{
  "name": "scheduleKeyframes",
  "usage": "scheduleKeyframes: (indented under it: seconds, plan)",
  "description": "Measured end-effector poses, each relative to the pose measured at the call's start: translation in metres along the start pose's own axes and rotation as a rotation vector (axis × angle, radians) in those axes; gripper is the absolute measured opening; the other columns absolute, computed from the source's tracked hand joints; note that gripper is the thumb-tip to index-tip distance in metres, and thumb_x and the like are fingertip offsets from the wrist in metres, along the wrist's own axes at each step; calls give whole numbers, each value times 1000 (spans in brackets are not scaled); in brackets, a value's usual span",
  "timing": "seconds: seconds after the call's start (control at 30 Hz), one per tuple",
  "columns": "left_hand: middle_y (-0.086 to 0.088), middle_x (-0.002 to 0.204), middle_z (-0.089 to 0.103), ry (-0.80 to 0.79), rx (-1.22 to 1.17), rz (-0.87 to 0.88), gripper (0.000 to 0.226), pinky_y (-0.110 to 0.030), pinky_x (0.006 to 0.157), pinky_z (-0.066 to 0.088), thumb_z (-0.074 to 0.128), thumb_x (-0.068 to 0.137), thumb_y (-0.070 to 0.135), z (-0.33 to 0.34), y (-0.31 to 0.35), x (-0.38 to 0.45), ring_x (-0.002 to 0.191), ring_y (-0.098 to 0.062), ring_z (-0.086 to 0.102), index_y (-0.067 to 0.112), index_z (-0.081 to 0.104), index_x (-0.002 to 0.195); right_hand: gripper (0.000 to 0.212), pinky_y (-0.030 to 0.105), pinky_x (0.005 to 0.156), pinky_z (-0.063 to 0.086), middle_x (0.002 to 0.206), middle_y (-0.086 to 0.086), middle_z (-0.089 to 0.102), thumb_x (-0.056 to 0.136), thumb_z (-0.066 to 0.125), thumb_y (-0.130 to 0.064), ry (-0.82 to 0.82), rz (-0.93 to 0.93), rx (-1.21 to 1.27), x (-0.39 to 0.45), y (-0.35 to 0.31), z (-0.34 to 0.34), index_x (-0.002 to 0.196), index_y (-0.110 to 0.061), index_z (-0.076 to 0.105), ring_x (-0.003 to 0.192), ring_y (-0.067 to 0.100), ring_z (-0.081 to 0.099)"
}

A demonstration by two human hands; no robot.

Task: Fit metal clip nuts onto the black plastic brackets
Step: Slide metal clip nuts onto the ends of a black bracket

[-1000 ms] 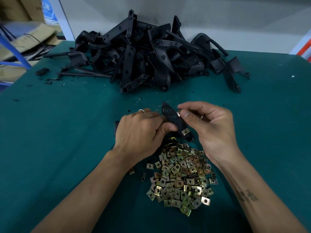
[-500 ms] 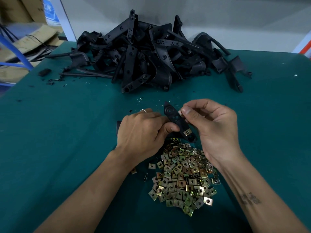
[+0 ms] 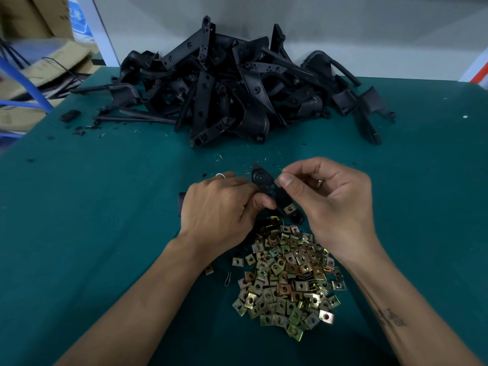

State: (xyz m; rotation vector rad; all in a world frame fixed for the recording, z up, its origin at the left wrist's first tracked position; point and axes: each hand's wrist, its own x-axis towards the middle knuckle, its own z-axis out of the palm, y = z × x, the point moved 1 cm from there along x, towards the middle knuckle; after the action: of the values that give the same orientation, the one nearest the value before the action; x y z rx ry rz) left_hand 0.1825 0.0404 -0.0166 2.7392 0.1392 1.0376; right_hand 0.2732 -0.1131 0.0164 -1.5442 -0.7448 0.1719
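Black moulded plastic, a slim flat bracket (image 3: 274, 194), sits between both hands just above the green felt-like table cover (image 3: 79, 233). The left hand (image 3: 219, 210) has fingers and thumb curled round the bracket's middle and near end, gripping it firmly. The right hand (image 3: 332, 204) pinches a small metal clip nut (image 3: 277, 182) between thumb and forefinger, held against the bracket's right edge near its upper holes; most of that nut is hidden by the thumb. One brass-coloured clip nut (image 3: 289, 208) already sits on the bracket's lower end.

Handling judgement: the bracket looks light and stiff, unlikely to flex much, so a grip across its middle should steady it for pushing. The clip nut looks tiny, thin, springy and smooth, so it may slip or twist; a pinch on its flat faces, with the open mouth leading onto the bracket edge, seems the sound hold. Edges may be sharp.

Just below the hands lies a loose heap of yellow-plated square clip nuts (image 3: 287, 278), a few strays beside it. Well apart, at the table's far side, rises a tangled pile of black plastic brackets (image 3: 232, 83), with dark scraps scattered near. Cardboard boxes (image 3: 29, 30) stand beyond the left edge.
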Motion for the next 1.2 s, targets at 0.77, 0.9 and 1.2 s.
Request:
scheduleKeyframes:
  seconds: [0.77, 0.9, 1.2]
  plan:
    - [3, 66, 66, 50, -7, 14, 61, -32, 46, 41, 29, 103, 56, -4, 3, -3, 60, -25, 61, 17, 57, 64, 14, 16, 75, 54, 95, -2, 73, 90, 74, -3, 33, -73, 67, -7, 5, 16, 84, -15, 69, 85, 8, 71]
    - [2, 65, 64, 34, -7, 6, 60, -32, 46, 41, 29, 104, 53, -3, 2, -3, 60, -25, 60, 16, 59, 68, 14, 18, 73, 56, 94, -1, 71, 89, 72, 0, -18, -72, 88, -10, 6, 22, 81, -11, 67, 83, 9, 70]
    - [4, 67, 65, 53, -7, 6, 59, -29, 47, 39, 28, 103, 55, -6, 5, -3, 60, -25, 61, 19, 60, 69, 6, 33, 82, 58, 86, 1, 74, 81, 78, -25, -31, 80, 288, -6, 9, 18, 77, -28, 75, 85, 18, 70]
